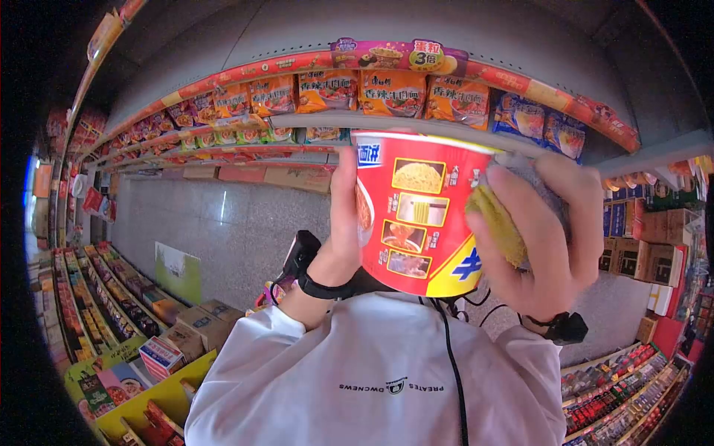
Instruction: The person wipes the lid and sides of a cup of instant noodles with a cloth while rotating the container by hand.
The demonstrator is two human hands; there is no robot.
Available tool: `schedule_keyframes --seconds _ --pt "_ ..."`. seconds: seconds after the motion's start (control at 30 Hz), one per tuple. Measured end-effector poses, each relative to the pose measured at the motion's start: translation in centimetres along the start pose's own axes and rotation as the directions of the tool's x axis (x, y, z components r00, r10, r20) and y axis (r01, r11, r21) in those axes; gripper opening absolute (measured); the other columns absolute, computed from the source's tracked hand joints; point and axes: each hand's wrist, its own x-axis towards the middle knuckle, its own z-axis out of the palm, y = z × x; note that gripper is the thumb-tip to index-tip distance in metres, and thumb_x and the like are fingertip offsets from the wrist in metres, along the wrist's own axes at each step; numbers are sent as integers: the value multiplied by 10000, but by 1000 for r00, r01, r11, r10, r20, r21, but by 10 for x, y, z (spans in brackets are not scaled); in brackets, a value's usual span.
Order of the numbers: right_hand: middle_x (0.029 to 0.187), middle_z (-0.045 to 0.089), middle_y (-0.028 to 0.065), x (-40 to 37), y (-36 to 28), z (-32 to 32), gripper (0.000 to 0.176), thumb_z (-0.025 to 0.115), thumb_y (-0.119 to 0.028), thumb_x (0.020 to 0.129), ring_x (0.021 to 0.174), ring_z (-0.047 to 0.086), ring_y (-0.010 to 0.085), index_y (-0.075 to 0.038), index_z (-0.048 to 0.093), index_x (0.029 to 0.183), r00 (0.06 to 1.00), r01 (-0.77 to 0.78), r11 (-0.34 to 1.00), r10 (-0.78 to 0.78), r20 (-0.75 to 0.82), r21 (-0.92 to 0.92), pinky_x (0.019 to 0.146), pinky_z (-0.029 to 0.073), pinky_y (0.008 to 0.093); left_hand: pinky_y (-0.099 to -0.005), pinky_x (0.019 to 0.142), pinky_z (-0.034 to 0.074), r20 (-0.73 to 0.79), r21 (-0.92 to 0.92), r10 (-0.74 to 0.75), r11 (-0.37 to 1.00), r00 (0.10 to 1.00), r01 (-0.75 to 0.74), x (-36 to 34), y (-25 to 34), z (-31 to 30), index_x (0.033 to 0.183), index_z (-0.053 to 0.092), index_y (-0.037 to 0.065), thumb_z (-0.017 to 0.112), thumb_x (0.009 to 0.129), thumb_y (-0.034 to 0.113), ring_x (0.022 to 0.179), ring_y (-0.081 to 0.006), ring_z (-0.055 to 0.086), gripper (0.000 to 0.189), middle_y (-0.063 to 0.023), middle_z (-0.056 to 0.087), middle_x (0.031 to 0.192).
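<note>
A large red and yellow instant noodle cup [431, 215] is held up in front of my chest, its printed side facing the camera. My left hand [344, 215] grips the cup's left side, with the fingers mostly hidden behind it. On the right, my right hand [543, 230] is closed on a grey and yellow-green cloth [497, 227], which is pressed against the cup's right side near the rim.
Orange noodle packets [393, 93] stand on the shelf ahead, with blue packets [519, 117] to their right. Packed shelves [104, 290] run along the left. Cardboard boxes [201, 327] lie at the lower left. More goods [625, 398] fill racks at the lower right.
</note>
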Motion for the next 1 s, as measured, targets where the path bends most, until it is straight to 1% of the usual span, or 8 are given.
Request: schedule_keyframes --seconds 0.17,0.27,0.43,0.53,0.7,0.83,0.9,1.0 --pt "994 634 177 13 -7 3 396 848 -69 634 814 641 309 -8 727 1007 999 -38 999 38 1 39 690 521 371 -401 1019 520 16 -1 33 999 999 -33 0 -1 4 1447 407 54 323 1034 620 1202 -226 621 706 -151 594 1339" --pt "916 643 159 18 -14 2 453 826 -60 517 732 648 301 -14 736 959 995 54 995 -47 87 -86 598 519 356 -401 1019 517 41 -5 67 998 997 -67 2 -1 2 1445 409 50 326 1032 622 1200 -224 622 710 -148 603 1325" --pt "906 637 127 1 -19 20 397 813 -111 554 712 620 264 -66 749 943 986 164 985 -162 35 -61 539 508 319 -400 1021 513 -40 43 17 999 999 -16 2 2 1 1462 401 52 332 1034 616 1210 -226 616 712 -147 605 1330" --pt "985 650 52 -15 -23 20 284 686 -189 724 784 572 201 -113 707 997 972 231 972 -229 42 -44 551 402 275 -420 1017 523 -93 57 1 998 996 5 3 7 7 1474 397 47 344 997 677 1199 -262 627 792 -174 606 1334" --pt "982 609 20 -32 -22 15 313 723 -178 714 797 550 190 -169 707 1026 966 257 966 -257 -7 -12 559 396 276 -449 1012 535 -111 -84 -48 996 993 39 6 5 5 1481 394 35 360 960 733 1199 -301 632 871 -197 608 1337" --pt "966 582 12 -39 -12 5 308 738 -165 719 815 542 196 -193 703 1023 958 286 957 -287 15 42 563 396 278 -477 1026 526 2 -167 -101 981 995 99 8 4 -5 1486 389 26 397 949 731 1216 -316 623 886 -202 591 1363" --pt "957 578 13 -41 -8 1 314 759 -173 714 823 542 207 -203 705 1022 962 269 958 -272 13 101 554 393 281 -403 972 565 48 -229 -151 960 987 158 7 3 -3 1433 463 55 341 1005 666 1155 -253 667 756 -156 618 1346" --pt "962 564 32 -45 -2 0 323 796 -179 699 825 544 221 -208 710 1009 966 257 957 -260 4 133 541 423 295 -418 968 570 10 -282 -181 943 983 177 3 0 -2 1436 462 66 352 993 684 1149 -257 672 769 -160 620 1342"
